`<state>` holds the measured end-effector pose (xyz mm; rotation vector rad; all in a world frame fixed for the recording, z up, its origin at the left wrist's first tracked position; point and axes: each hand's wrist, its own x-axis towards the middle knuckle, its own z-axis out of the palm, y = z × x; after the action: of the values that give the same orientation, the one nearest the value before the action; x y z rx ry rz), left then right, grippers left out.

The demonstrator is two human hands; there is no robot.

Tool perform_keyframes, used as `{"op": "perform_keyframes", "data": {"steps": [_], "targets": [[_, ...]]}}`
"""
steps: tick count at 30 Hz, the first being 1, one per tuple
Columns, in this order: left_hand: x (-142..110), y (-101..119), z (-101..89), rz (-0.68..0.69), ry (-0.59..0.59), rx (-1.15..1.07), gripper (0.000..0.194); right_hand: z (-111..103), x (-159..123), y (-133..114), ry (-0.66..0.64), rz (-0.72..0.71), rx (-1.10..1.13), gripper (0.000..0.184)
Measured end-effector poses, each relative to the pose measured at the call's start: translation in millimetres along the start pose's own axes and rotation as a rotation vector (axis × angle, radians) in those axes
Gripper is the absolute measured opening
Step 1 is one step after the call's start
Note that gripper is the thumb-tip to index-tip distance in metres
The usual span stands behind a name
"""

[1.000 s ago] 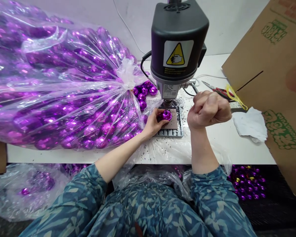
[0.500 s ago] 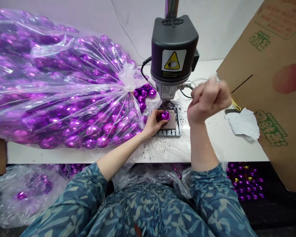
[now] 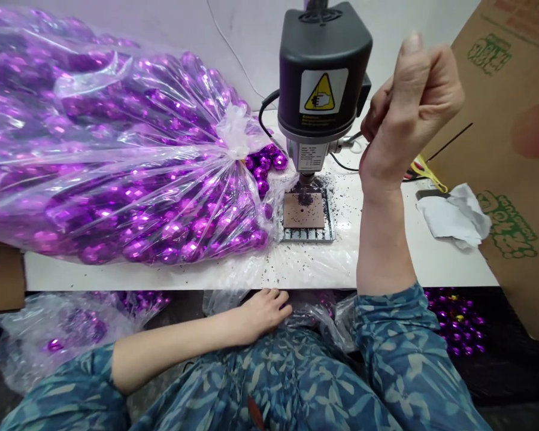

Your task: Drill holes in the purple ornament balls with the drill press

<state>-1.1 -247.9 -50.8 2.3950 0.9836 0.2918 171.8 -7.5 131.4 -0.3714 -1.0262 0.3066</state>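
My right hand (image 3: 411, 114) is raised and closed in a fist round the feed lever (image 3: 351, 141) of a small black drill press (image 3: 326, 72). Below the drill chuck (image 3: 306, 178) a brown board (image 3: 303, 211) with a hole lies on the slotted metal base (image 3: 309, 235), scattered with dark shavings. My left hand (image 3: 265, 312) is back at the table's front edge, over clear plastic at my lap, palm down with fingers curled. Whatever is under those fingers is hidden. Several shiny purple faceted balls (image 3: 263, 170) lie left of the drill.
A big clear bag (image 3: 130, 161) of purple balls covers the table's left side. At the right are a crumpled white tissue (image 3: 456, 215), yellow-handled scissors (image 3: 431, 173) and a cardboard box (image 3: 512, 173). More purple balls (image 3: 458, 323) lie below the table at right.
My left hand has left the board with the purple ball it held there and come back to my lap; the ball is out of sight. My right hand has risen with the lever.
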Motion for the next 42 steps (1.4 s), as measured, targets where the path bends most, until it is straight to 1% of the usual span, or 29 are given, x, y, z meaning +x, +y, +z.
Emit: {"op": "perform_keyframes", "data": {"steps": [1, 2, 3, 4, 5, 7, 8, 9, 10, 11, 12, 14, 16, 17, 19, 21, 24, 26, 28, 30, 32, 34, 36, 39, 42], "targets": [[-4, -1, 1.4, 0.019, -0.016, 0.002, 0.028, 0, 0, 1, 0.006, -0.009, 0.002, 0.043], [-4, -3, -1.7, 0.043, -0.021, -0.011, 0.024, 0, 1, 2, 0.005, -0.015, -0.009, 0.045], [0, -7, -9.3, 0.067, -0.005, -0.031, 0.02, -1, 1, 2, 0.0, -0.016, -0.031, 0.046], [8, -13, -21.0, 0.084, 0.039, -0.051, 0.018, -1, 1, 3, -0.002, -0.019, -0.059, 0.048], [20, -22, -35.9, 0.08, 0.115, -0.066, 0.02, -2, 1, 3, -0.005, -0.021, -0.08, 0.049], [51, -47, -70.8, 0.004, 0.316, -0.061, 0.029, -2, 1, 3, -0.005, -0.026, -0.103, 0.051], [70, -62, -88.4, -0.069, 0.411, -0.03, 0.031, -2, 0, 2, -0.003, -0.028, -0.103, 0.053], [89, -79, -104.5, -0.162, 0.49, 0.024, 0.031, -2, 0, 2, -0.004, -0.023, -0.098, 0.054], [107, -96, -118.4, -0.248, 0.527, 0.088, 0.032, -2, 0, 1, -0.001, -0.014, -0.085, 0.055], [124, -112, -129.5, -0.333, 0.522, 0.149, 0.032, -1, 0, 0, 0.004, -0.016, -0.064, 0.055], [138, -126, -137.6, -0.417, 0.485, 0.2, 0.031, -1, -1, 0, 0.011, -0.022, -0.045, 0.056], [156, -147, -146.4, -0.551, 0.362, 0.277, 0.03, 0, -1, 0, 0.016, -0.03, -0.038, 0.056], [161, -157, -149.3, -0.628, 0.263, 0.324, 0.028, 0, -1, -1, 0.018, -0.03, -0.059, 0.057], [160, -159, -150.2, -0.643, 0.24, 0.329, 0.026, 0, -1, -1, 0.014, -0.018, -0.065, 0.057], [153, -160, -153.6, -0.631, 0.256, 0.288, 0.028, -1, -2, -2, 0.007, -0.004, -0.036, 0.056], [145, -157, -159.6, -0.586, 0.35, 0.188, 0.033, -1, -2, -3, 0.004, -0.008, 0.013, 0.055], [134, -145, -169.4, -0.508, 0.563, -0.059, 0.041, -3, -3, -4, -0.008, -0.01, -0.001, 0.055], [127, -133, -172.3, -0.447, 0.671, -0.291, 0.042, -5, -5, -3, -0.017, 0.0, -0.08, 0.056], [119, -119, -170.5, -0.382, 0.715, -0.539, 0.04, -6, -7, -2, -0.029, 0.015, -0.154, 0.057], [112, -105, -164.7, -0.345, 0.698, -0.753, 0.036, -7, -8, -1, -0.029, 0.023, -0.174, 0.057], [107, -95, -156.1, -0.337, 0.643, -0.908, 0.034, -8, -8, -1, -0.034, 0.029, -0.158, 0.057], [106, -89, -145.2, -0.343, 0.593, -0.995, 0.033, -9, -9, -2, -0.035, 0.03, -0.115, 0.056], [109, -86, -131.8, -0.36, 0.576, -1.043, 0.032, -9, -10, -3, -0.043, 0.03, -0.064, 0.054], [120, -88, -108.1, -0.409, 0.633, -1.064, 0.034, -9, -11, -6, -0.038, 0.02, -0.033, 0.054], [133, -93, -86.6, -0.441, 0.732, -0.989, 0.038, -8, -12, -8, -0.025, 0.008, -0.081, 0.058]]}}
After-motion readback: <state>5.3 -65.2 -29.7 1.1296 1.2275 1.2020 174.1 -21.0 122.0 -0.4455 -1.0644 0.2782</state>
